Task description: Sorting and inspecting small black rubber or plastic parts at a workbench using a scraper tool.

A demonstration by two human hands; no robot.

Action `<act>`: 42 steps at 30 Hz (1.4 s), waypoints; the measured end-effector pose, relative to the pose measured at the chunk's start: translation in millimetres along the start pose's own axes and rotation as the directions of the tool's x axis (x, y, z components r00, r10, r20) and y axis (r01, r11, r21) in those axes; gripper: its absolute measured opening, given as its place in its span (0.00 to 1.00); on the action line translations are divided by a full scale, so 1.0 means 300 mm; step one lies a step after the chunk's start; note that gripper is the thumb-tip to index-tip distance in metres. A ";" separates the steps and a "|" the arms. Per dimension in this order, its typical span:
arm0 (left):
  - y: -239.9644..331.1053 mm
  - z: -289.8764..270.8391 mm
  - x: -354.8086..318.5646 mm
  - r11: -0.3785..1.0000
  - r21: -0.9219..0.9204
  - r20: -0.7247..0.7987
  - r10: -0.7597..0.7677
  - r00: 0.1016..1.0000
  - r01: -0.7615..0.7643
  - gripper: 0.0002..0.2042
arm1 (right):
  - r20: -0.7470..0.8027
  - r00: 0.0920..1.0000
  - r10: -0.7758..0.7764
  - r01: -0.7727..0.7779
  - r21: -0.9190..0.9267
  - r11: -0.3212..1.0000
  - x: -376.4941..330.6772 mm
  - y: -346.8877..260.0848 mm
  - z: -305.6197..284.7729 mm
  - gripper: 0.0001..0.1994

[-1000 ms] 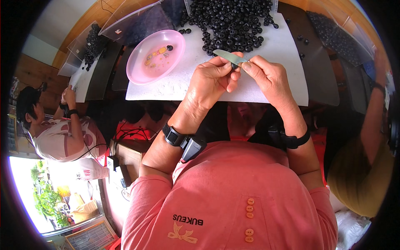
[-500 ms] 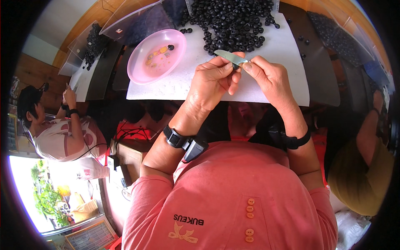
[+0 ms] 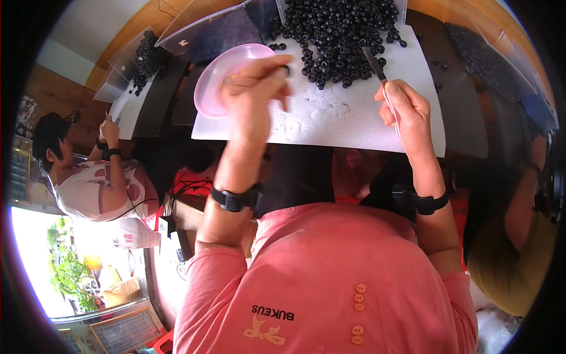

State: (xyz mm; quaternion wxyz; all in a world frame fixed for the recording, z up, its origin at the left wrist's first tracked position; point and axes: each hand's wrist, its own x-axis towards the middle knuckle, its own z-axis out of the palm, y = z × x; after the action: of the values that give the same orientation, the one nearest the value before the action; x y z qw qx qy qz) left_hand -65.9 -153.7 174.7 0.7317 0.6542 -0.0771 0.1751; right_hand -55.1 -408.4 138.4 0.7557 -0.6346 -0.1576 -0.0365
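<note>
In my right hand (image 3: 407, 109) is a small knife (image 3: 372, 64). Its pale, thin handle runs through my closed fingers, and the blade points up toward the pile of small black round pieces with holes (image 3: 339, 44). My left hand (image 3: 250, 97) is smeared by motion over the right side of a pink plate (image 3: 207, 88), hiding part of it. Between its bent fingertips a small black round piece (image 3: 286, 70) shows. The pile's near edge lies between my two hands, touching neither.
A white sheet (image 3: 348, 127) with small pale scraps on it lies under the plate and pile. Clear plastic bins (image 3: 206, 26) stand behind. At the left a person (image 3: 100, 177) works at another sheet; a person's arm (image 3: 522, 200) shows at the right.
My hands were together, the blade against a black piece in my left fingers. They have parted: the left moved left over the plate, the right moved right, turning the blade up.
</note>
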 end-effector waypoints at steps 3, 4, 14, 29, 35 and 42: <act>0.060 -0.104 0.048 0.931 0.361 -0.131 0.113 0.985 -0.059 0.08 | 0.018 1.000 -0.009 0.009 -0.026 1.000 0.001 0.013 -0.010 0.16; 0.073 -0.138 0.060 0.849 0.524 -0.145 0.157 0.977 -0.059 0.09 | 0.014 1.000 -0.022 0.022 -0.038 0.999 -0.003 0.010 -0.001 0.16; -0.080 0.039 0.055 0.384 0.766 0.375 0.387 0.843 -0.517 0.05 | 0.026 0.999 -0.034 0.034 -0.012 0.999 -0.008 0.010 -0.004 0.15; -0.131 0.097 0.044 0.331 0.788 0.442 0.282 0.852 -0.519 0.07 | 0.013 0.998 -0.067 0.067 -0.023 0.997 -0.007 0.013 0.008 0.15; -0.082 0.111 -0.016 0.951 0.041 0.271 -0.306 0.913 0.307 0.08 | 0.019 0.997 -0.074 0.076 -0.277 0.958 -0.007 -0.003 0.035 0.16; -0.089 0.137 -0.048 0.775 -0.388 0.357 -0.373 0.856 0.499 0.05 | 0.030 0.986 -0.164 0.159 -0.463 0.872 -0.010 0.010 0.057 0.15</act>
State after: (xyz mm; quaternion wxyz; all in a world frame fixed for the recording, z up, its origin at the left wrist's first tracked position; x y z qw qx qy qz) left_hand -64.9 -198.6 150.3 0.8708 0.4752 -0.0571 -0.1121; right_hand -60.4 -391.6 137.2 0.5774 -0.7810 -0.1927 -0.1395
